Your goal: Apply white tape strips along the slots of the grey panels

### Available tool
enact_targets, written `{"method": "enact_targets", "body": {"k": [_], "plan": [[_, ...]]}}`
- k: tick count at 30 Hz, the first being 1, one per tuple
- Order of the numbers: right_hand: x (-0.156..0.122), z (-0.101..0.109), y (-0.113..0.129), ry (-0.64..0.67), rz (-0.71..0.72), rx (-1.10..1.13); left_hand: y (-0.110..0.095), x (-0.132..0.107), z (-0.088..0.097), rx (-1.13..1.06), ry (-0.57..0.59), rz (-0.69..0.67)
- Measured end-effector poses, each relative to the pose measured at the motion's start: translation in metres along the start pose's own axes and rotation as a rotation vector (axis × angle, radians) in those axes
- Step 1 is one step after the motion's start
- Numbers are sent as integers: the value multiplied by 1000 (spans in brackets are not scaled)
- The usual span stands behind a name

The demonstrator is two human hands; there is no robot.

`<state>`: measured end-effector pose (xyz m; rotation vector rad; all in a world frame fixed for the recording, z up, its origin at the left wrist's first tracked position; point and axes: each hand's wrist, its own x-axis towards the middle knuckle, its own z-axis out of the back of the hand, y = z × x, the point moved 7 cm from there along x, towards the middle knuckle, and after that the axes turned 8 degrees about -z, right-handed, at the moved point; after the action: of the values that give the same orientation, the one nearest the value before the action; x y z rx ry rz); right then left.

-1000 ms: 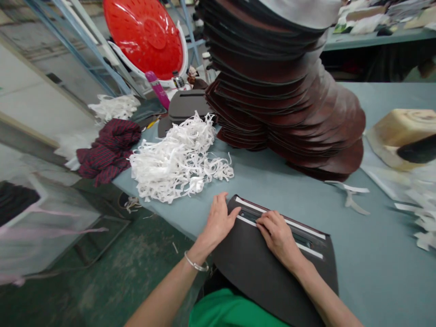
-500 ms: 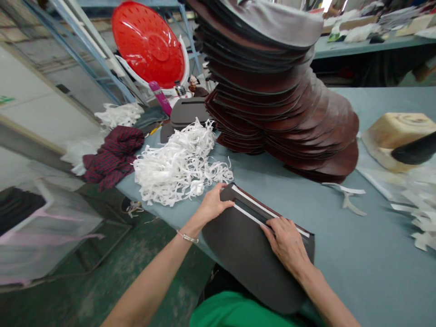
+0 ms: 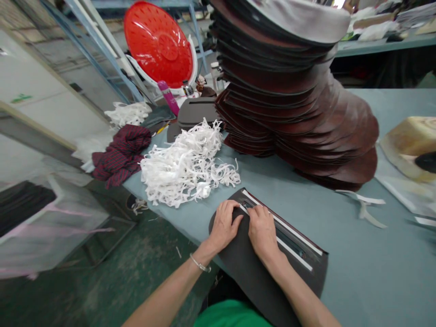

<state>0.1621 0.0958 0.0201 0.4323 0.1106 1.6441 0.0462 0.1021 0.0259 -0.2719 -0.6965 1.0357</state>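
Note:
A dark grey leather-like panel point(image 3: 243, 268) with a rounded end lies across the table's front edge, against my body. Near its straight far edge runs a long slot with a zipper-like dark strip point(image 3: 289, 234) inside, bordered by two white tape strips point(image 3: 294, 253). My left hand point(image 3: 225, 225) is closed on the panel at the slot's left end, fingers bent over the lower white strip. Close beside it, my right hand point(image 3: 263, 231) has its fingers curled together, with the fingertips in the slot. Whatever lies under those fingertips is hidden.
A tall stack of brown leather-like pieces point(image 3: 299, 113) rises behind the panel. White tape scraps point(image 3: 185, 165) are heaped at left, beside a striped cloth point(image 3: 121, 152). Loose strips point(image 3: 366, 209) and a yellowish block point(image 3: 412, 141) are at right. A red basket point(image 3: 160, 45) leans behind.
My right hand has slid left along the slot, up beside the left hand. My left hand has moved from the panel's corner onto the lower strip. The view has shifted slightly.

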Motion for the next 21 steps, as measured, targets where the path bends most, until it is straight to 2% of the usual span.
{"method": "enact_targets", "body": {"k": [4,10,13,21], "plan": [[2,-2,13,-32,41,4,-5,-1,-7,-13,72,-102],[-19,5,16,-70,140,-192,-15,-9,-14,76,189,-237],[-42,13,0,-74,184,-264,-16,-11,-14,130,222,-268],[-122,52,-65,-88,339,-302,-13,-16,-18,187,213,-287]]}}
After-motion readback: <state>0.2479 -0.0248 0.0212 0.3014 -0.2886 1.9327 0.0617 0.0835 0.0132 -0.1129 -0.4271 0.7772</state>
